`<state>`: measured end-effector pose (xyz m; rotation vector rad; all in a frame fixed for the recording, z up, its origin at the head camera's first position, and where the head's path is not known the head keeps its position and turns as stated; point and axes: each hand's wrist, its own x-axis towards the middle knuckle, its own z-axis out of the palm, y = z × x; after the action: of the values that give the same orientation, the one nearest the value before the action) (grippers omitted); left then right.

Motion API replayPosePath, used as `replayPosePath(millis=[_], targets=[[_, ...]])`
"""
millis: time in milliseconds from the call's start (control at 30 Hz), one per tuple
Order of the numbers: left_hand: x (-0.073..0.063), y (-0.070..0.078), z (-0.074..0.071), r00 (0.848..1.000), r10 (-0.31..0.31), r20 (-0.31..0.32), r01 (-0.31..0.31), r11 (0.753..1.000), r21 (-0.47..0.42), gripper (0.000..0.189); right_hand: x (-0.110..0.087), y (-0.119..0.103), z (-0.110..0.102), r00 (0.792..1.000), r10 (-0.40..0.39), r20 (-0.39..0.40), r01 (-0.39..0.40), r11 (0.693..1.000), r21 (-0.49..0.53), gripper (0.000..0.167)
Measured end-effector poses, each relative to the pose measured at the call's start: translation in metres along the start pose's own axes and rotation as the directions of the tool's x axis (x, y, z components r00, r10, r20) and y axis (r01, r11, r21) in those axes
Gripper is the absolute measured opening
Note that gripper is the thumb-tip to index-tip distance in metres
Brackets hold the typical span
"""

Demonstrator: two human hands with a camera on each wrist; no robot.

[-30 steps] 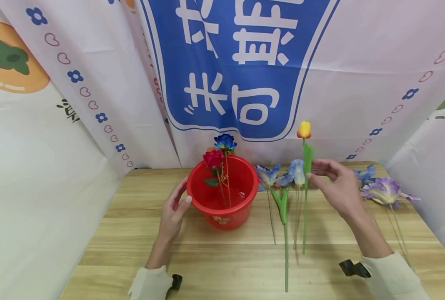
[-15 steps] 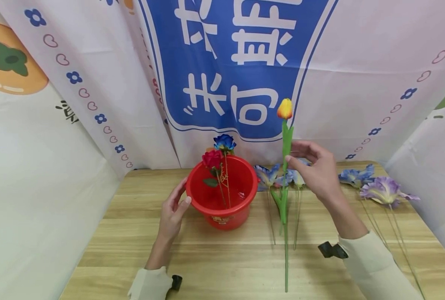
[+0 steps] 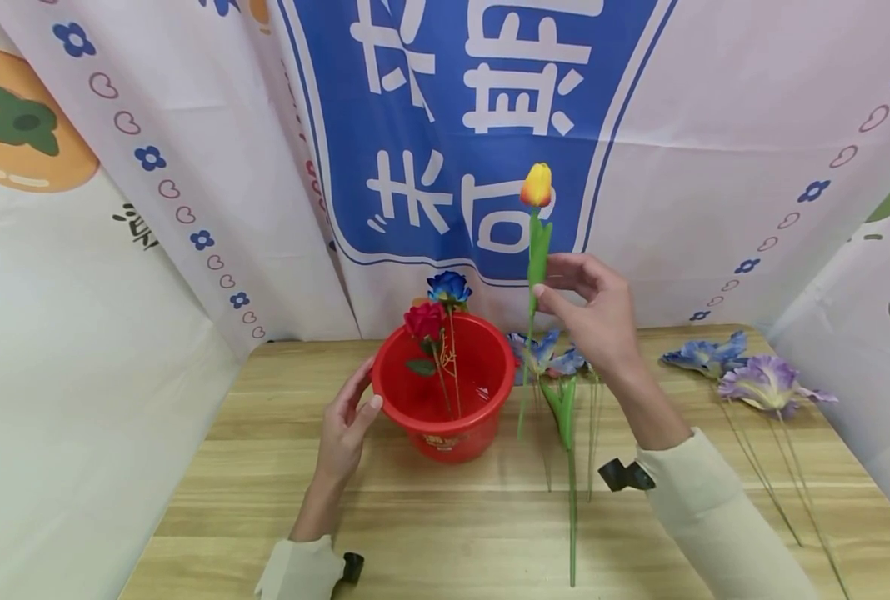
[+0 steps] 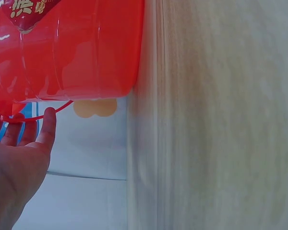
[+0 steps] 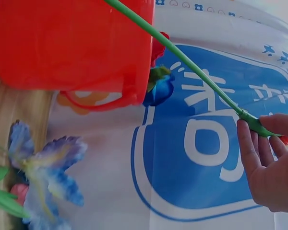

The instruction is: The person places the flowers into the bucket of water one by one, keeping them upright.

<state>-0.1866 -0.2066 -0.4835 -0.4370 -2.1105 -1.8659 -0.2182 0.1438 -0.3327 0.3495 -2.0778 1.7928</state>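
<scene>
Head view, bottom of the frame: two cream sleeves (image 3: 722,512) reach in over a wooden table (image 3: 227,483), and a leafy green stem (image 3: 571,475) lies right of centre, its top lost among petals — perhaps a tulip, hard to tell. Left of centre, the left hand (image 3: 345,429) holds the side of a red bucket (image 3: 481,433), thumb at the rim and fingers by the handle. The bucket stands upright mid-frame, a red rose (image 3: 425,321) and a blue rose (image 3: 449,287) leaning inside it. Higher and to the right, well apart from the other, the right hand (image 3: 593,307) pinches a yellow-orange tulip (image 3: 538,250) by its leaves between thumb and fingers — bloom up, stem end just right of the bucket. Blue flowers (image 3: 537,354) lie beyond, with a purple flower (image 3: 767,383) at far right; behind everything, a white printed cloth (image 3: 715,183) with a blue panel (image 3: 451,117) fills the upper frame
</scene>
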Motion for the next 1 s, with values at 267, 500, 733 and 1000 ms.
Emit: replayPosePath(millis=[267,500,733,1000], targets=[[-0.001,-0.001,0.000,1.000,-0.003,0.006,0.003,1.000,0.000,0.058,0.009,-0.008,0.017,0.999,-0.040,-0.003,0.040,0.999,0.019,0.038],[-0.001,0.001,-0.001,1.000,-0.012,0.010,0.012,1.000,-0.010,0.058,0.017,-0.013,0.031,0.999,-0.040,-0.010,0.041,0.997,0.071,0.036],[-0.001,0.001,0.000,1.000,-0.014,0.008,0.014,1.000,-0.007,0.057,0.025,-0.012,0.053,0.998,-0.067,0.014,0.065,0.990,0.122,0.035],[0.000,0.000,-0.001,1.000,-0.017,0.012,0.017,1.000,-0.011,0.057,0.030,-0.014,0.076,0.996,-0.056,0.066,0.050,0.995,0.087,0.035]])
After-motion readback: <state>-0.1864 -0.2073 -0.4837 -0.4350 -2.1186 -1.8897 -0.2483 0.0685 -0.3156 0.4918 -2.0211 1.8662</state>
